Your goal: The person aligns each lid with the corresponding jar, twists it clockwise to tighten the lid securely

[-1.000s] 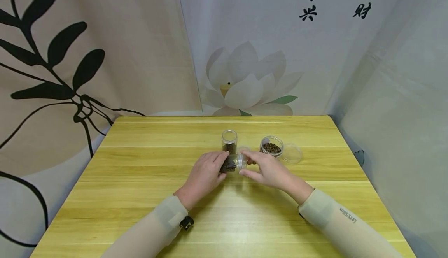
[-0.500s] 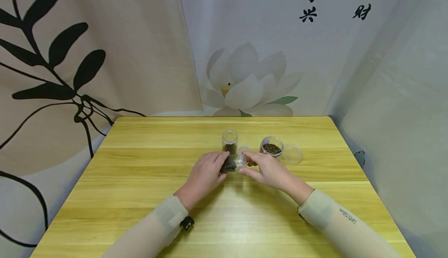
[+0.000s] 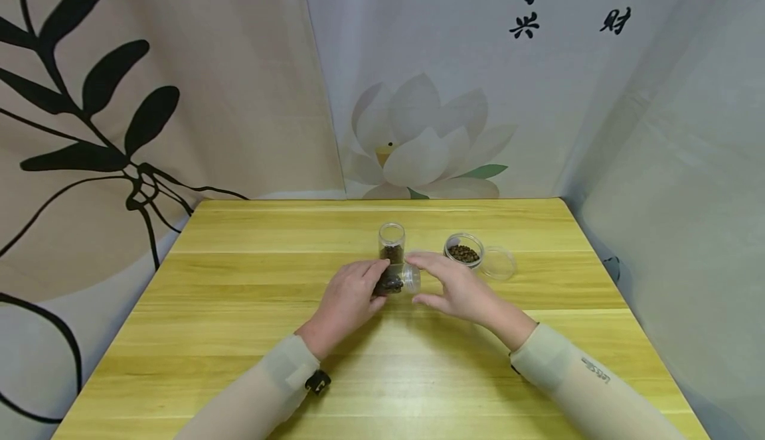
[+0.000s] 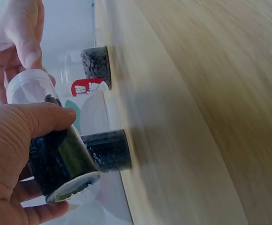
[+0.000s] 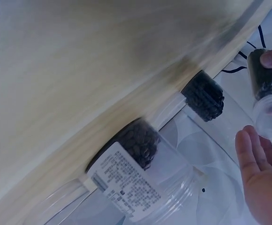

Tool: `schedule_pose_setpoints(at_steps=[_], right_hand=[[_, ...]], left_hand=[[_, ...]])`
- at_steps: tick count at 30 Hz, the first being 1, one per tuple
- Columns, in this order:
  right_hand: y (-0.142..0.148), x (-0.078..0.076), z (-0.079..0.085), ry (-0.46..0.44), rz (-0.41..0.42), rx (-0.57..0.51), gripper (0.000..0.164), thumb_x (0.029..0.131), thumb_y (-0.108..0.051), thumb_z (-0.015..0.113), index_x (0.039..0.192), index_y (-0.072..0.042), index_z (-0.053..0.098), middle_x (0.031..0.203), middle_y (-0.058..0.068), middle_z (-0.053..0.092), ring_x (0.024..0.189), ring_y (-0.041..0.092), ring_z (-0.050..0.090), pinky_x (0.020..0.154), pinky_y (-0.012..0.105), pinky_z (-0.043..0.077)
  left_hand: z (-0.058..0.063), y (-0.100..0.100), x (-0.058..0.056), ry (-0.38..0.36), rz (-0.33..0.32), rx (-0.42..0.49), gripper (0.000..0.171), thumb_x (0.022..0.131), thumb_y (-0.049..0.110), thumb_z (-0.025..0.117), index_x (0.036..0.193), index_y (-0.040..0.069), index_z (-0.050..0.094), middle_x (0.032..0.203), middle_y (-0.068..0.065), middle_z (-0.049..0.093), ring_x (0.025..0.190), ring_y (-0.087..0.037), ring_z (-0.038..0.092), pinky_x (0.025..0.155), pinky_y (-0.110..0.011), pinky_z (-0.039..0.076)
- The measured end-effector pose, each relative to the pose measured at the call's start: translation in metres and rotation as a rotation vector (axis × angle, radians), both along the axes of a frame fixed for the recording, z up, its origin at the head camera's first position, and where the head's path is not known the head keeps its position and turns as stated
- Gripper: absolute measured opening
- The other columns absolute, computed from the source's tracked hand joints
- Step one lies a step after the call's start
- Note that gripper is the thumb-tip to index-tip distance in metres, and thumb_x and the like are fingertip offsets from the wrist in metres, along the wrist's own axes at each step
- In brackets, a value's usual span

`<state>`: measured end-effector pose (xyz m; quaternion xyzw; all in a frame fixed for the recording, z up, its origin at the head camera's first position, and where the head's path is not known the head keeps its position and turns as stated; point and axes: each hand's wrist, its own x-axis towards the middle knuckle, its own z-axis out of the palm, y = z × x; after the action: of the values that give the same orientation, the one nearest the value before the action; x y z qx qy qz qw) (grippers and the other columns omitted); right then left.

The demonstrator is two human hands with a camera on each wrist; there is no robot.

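My left hand (image 3: 352, 291) grips a clear cylindrical jar (image 4: 65, 152) with dark pieces inside, tilted so its capped end points right. A clear screw lid (image 3: 412, 279) sits on that end. Around the lid, my right hand (image 3: 460, 291) has thumb and fingers spread apart, fingertips close to its rim. Just behind the held jar, a similar clear jar (image 3: 392, 235) stands upright, partly filled with dark pieces. To the right is a wider clear jar (image 3: 463, 249) without a lid, holding brown bean-like pieces and bearing a printed label in the right wrist view.
A round clear lid (image 3: 499, 263) lies flat on the wooden table (image 3: 269, 334) beside the wide jar. Another clear disc, mostly covered by my right hand, lies near the upright jar. Printed curtains (image 3: 239, 95) hang behind the table and at its sides.
My right hand's thumb and fingers have spread wider around the lid, its forefinger reaching slightly farther up and left. The left hand and its jar stay nearly in place.
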<state>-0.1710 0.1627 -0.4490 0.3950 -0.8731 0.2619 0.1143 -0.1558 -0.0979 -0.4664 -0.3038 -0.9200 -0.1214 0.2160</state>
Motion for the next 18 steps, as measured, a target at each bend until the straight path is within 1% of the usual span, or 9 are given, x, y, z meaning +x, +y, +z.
schedule_pose_setpoints(at_steps=[2, 5, 7, 9, 15, 18], right_hand=[[-0.0015, 0.0001, -0.0003, 0.043, 0.022, -0.013, 0.071, 0.087, -0.025, 0.091, 0.147, -0.003, 0.061, 0.149, 0.013, 0.065, 0.132, 0.030, 0.068, 0.111, 0.044, 0.058], [-0.0028, 0.0010, -0.0018, 0.042, 0.025, -0.028, 0.067, 0.089, -0.023, 0.089, 0.146, -0.002, 0.062, 0.146, 0.017, 0.067, 0.120, 0.028, 0.074, 0.102, 0.040, 0.063], [-0.0031, 0.0014, -0.0023, 0.018, 0.016, -0.026, 0.067, 0.091, -0.025, 0.088, 0.147, -0.001, 0.060, 0.146, 0.019, 0.066, 0.112, 0.026, 0.077, 0.097, 0.038, 0.065], [-0.0033, 0.0017, -0.0025, -0.014, 0.007, -0.020, 0.067, 0.093, -0.027, 0.085, 0.149, -0.001, 0.059, 0.147, 0.020, 0.066, 0.108, 0.025, 0.078, 0.095, 0.037, 0.065], [-0.0031, 0.0016, -0.0008, -0.128, -0.039, 0.013, 0.067, 0.098, -0.037, 0.079, 0.153, -0.004, 0.056, 0.150, 0.016, 0.065, 0.111, 0.027, 0.078, 0.097, 0.042, 0.065], [-0.0031, 0.0018, -0.0004, -0.161, -0.063, 0.031, 0.067, 0.100, -0.040, 0.076, 0.154, -0.005, 0.056, 0.148, 0.015, 0.066, 0.112, 0.026, 0.077, 0.097, 0.043, 0.064]], left_hand=[[0.0009, 0.0003, 0.0006, 0.011, 0.001, -0.006, 0.072, 0.079, 0.024, 0.097, 0.140, 0.004, 0.065, 0.131, -0.013, 0.075, 0.118, -0.029, 0.074, 0.108, -0.049, 0.059], [0.0017, 0.0006, 0.0016, 0.023, 0.014, -0.021, 0.072, 0.078, 0.026, 0.098, 0.140, 0.006, 0.066, 0.131, -0.011, 0.076, 0.119, -0.028, 0.074, 0.113, -0.057, 0.054], [0.0016, 0.0006, 0.0019, 0.028, 0.025, -0.029, 0.073, 0.077, 0.026, 0.099, 0.140, 0.007, 0.066, 0.131, -0.010, 0.076, 0.119, -0.028, 0.074, 0.116, -0.061, 0.051], [0.0022, 0.0006, 0.0020, 0.028, 0.030, -0.035, 0.073, 0.077, 0.026, 0.099, 0.140, 0.007, 0.066, 0.131, -0.010, 0.076, 0.120, -0.027, 0.074, 0.117, -0.063, 0.050], [0.0022, 0.0006, 0.0013, 0.032, 0.021, -0.038, 0.072, 0.078, 0.025, 0.098, 0.140, 0.007, 0.066, 0.132, -0.010, 0.075, 0.121, -0.028, 0.073, 0.115, -0.060, 0.052], [0.0015, 0.0004, 0.0010, 0.047, 0.016, -0.044, 0.073, 0.078, 0.025, 0.098, 0.140, 0.006, 0.066, 0.132, -0.010, 0.075, 0.121, -0.028, 0.073, 0.114, -0.057, 0.053]])
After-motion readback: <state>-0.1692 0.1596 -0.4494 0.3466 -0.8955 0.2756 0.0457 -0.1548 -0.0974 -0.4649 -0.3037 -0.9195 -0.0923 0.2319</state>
